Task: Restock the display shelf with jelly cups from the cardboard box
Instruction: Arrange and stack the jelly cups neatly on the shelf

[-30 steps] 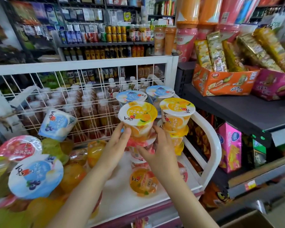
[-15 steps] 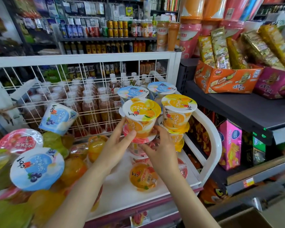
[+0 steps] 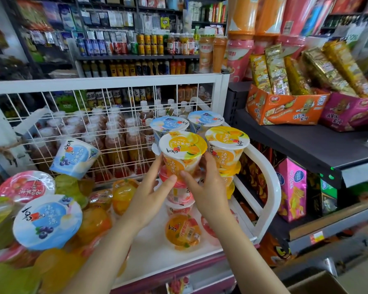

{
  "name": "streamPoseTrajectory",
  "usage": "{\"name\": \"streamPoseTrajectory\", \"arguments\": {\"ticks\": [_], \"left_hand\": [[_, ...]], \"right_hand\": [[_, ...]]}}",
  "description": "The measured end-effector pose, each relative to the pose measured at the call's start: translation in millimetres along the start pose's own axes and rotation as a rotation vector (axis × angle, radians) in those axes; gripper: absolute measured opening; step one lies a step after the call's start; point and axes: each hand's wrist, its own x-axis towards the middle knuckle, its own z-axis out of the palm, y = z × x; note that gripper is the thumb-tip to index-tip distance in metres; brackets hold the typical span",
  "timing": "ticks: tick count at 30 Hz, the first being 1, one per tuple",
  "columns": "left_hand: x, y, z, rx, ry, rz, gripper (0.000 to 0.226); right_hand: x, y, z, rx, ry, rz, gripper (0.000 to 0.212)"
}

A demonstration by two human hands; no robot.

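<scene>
Head view shows the white display shelf point(image 3: 270, 187), with its wire back, as the biggest thing, and I use it as the landmark. At its left end lies a loose heap of jelly cups point(image 3: 47, 221), many tipped on their sides. At its right end, against the curved side rail, stand neat stacks: two blueberry ones at the back and an orange stack point(image 3: 226, 151) in front. Just left of that stack, the orange jelly cup point(image 3: 182, 154) sits upright on a pink stack, and it is grasped from both sides by the left hand point(image 3: 151, 194) and the right hand point(image 3: 208, 187). I judge the restocking is about half done: some stacks are built, the heap is not yet sorted. The cardboard box point(image 3: 319, 283) is only partly seen below the shelf, at the bottom edge.
</scene>
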Motion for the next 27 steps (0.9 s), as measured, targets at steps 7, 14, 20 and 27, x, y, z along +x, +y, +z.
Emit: {"name": "streamPoseTrajectory", "arguments": {"ticks": [7, 14, 20, 27], "left_hand": [[4.1, 2.2, -4.0, 0.03, -0.015, -0.022, 0.061], [-5.8, 33.0, -56.6, 0.389, 0.238, 0.05, 0.05], [-50.8, 19.0, -129.5, 0.563, 0.484, 0.098, 0.022], [-72.0, -19.1, -219.8, 1.186, 0.429, -0.08, 0.05]], "right_hand": [[3.0, -0.1, -1.7, 0.051, -0.002, -0.005, 0.076], [-26.3, -26.4, -6.2, -0.164, 0.351, -0.317, 0.044], [-23.5, -59.9, 61.9, 0.018, -0.06, -0.404, 0.034], [22.1, -99.6, 167.2, 0.035, -0.518, -0.085, 0.072]]}}
